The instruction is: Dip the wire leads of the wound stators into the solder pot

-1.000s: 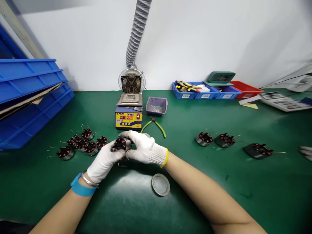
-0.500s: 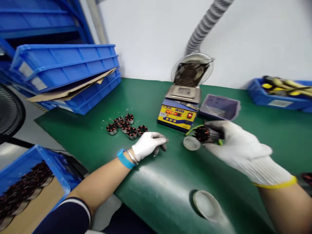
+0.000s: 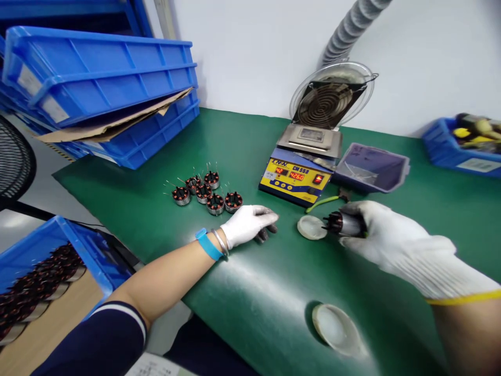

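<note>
My right hand (image 3: 376, 232), in a white glove, is closed around a motor stator (image 3: 346, 224) held on its side. Its dark prongs point left, towards a small round dish (image 3: 312, 227) on the mat. My left hand (image 3: 252, 225), gloved with darkened fingertips, rests on the green mat with fingers loosely bent and apart; nothing shows in it. Just left of it stand several wound stators (image 3: 234, 202) with thin wires sticking up. A green-handled tool (image 3: 323, 203) lies between the dish and the yellow-fronted heating unit (image 3: 295, 180).
A purple bin (image 3: 401, 175) stands right of the unit, a tilted fan (image 3: 325, 103) behind it. Stacked blue crates (image 3: 117, 73) rise at the back left. A blue crate of stators (image 3: 104, 277) is at lower left. Another dish (image 3: 348, 339) lies near the front; a blue tool box (image 3: 442, 149) is far right.
My right hand has shifted slightly right and down with the stator, uncovering the green-handled tool. My left hand stays resting on the mat. The camera view has turned a little.
</note>
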